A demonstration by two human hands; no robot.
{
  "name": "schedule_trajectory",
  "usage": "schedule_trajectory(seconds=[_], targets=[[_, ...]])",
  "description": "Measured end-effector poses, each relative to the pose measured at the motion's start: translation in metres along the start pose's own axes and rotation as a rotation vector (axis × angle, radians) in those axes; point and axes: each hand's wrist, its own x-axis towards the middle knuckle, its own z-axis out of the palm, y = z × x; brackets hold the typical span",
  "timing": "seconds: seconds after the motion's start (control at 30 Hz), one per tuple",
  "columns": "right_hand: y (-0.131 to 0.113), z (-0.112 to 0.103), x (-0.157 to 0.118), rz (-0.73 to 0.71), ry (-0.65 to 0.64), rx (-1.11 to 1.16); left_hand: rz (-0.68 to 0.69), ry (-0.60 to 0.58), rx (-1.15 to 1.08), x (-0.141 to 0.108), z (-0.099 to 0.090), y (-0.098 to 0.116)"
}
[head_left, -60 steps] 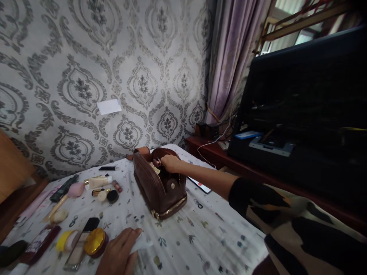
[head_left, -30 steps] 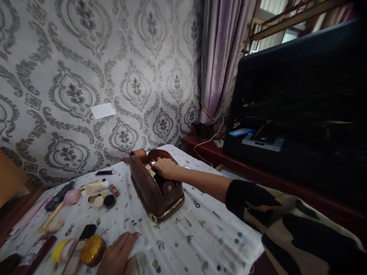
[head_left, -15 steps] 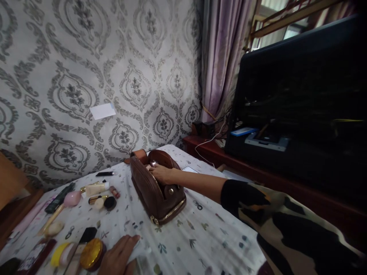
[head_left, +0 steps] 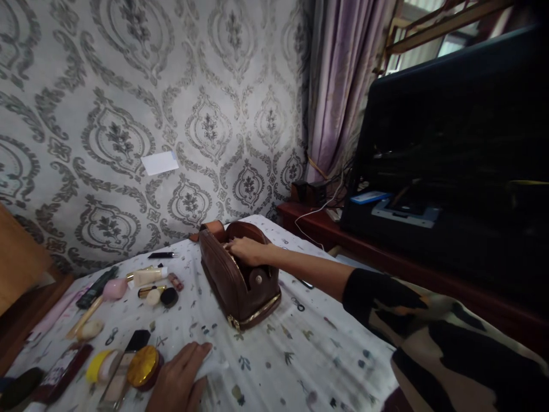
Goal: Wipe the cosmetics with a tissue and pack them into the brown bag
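A brown leather makeup bag [head_left: 240, 303] stands unzipped on the patterned white cloth. My right hand [head_left: 249, 250] reaches into its mouth from the right, with curled fingers partly hidden by the bag's side; what they grip, if anything, does not show. Low in the view, my left hand [head_left: 182, 377] rests on the cloth, closed around a whitish thing [head_left: 210, 367] whose kind I cannot make out. Just left of that hand sit a gold-lidded jar [head_left: 144, 366], a bottle of beige liquid with a black cap [head_left: 118, 377] and a yellow-lidded jar [head_left: 100, 366].
Several cosmetics lie farther left, among them a cream tube [head_left: 148, 277], a pink sponge [head_left: 115, 289], a small black lid [head_left: 168, 297] and a black pen-like item [head_left: 162, 255]. The patterned wall [head_left: 206, 126] rises behind. A large black screen-like panel [head_left: 446, 149] stands at right.
My right hand has lifted slightly within the bag's opening, and the shiny round thing seen by its fingers is now hidden. My left hand stays on the cloth. The view has shifted slightly.
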Motion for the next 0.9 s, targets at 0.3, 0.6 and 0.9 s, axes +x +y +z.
schedule_trajectory(seconds=[0.3, 0.6, 0.9], targets=[[0.017, -0.036, 0.008, 0.264, -0.029, 0.027, -0.07, -0.069, -0.063, 0.0, -0.004, 0.001], [0.002, -0.009, 0.02, 0.284, -0.195, -0.036, -0.062, -0.061, -0.054, 0.001, -0.006, 0.003], [-0.003, -0.009, 0.007, 0.335, -0.073, -0.103, -0.055, 0.036, 0.023, -0.001, 0.004, 0.007]])
